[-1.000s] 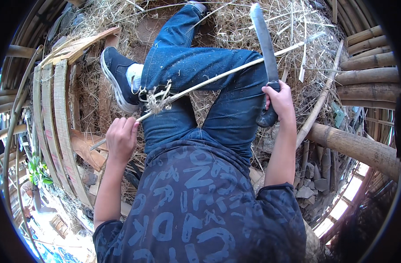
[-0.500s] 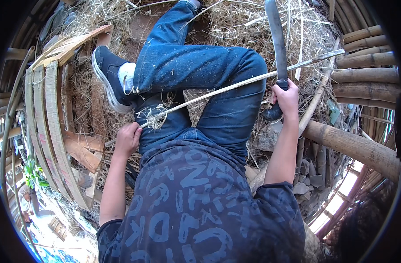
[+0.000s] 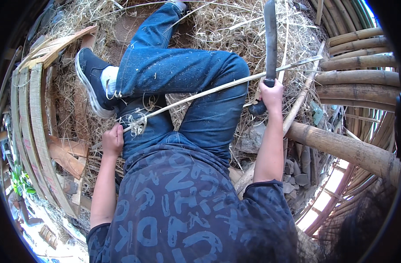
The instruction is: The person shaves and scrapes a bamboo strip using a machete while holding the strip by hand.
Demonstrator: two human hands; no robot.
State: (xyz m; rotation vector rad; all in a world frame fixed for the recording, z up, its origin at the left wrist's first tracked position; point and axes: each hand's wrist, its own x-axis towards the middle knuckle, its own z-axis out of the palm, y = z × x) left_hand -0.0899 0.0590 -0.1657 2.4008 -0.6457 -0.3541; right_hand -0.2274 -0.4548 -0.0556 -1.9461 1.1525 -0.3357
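Observation:
A long pale strip of split bamboo (image 3: 196, 95) slants across my thighs, from near my left hip to beyond my right knee. My left hand (image 3: 113, 139) is closed around its near end, beside a tuft of curled shavings (image 3: 139, 125) on the strip. On the right, my right hand (image 3: 271, 93) grips the dark handle of a machete (image 3: 270, 41). Its long blade points away from me and crosses the strip just past my right knee; whether the edge touches the strip I cannot tell. The blade's tip reaches the top of the view.
Slatted wooden crate-like pieces (image 3: 36, 131) stand at the left. Thin shavings (image 3: 227, 28) cover the ground ahead. A thick bamboo pole (image 3: 341, 144) and a wall of stacked bamboo (image 3: 358, 79) are on the right, with stones (image 3: 251, 138) by my right forearm.
The whole view has shifted, so most things sit further left. The machete's blade stands slightly more upright, and my right hand is a little farther forward. Both hands keep their grips.

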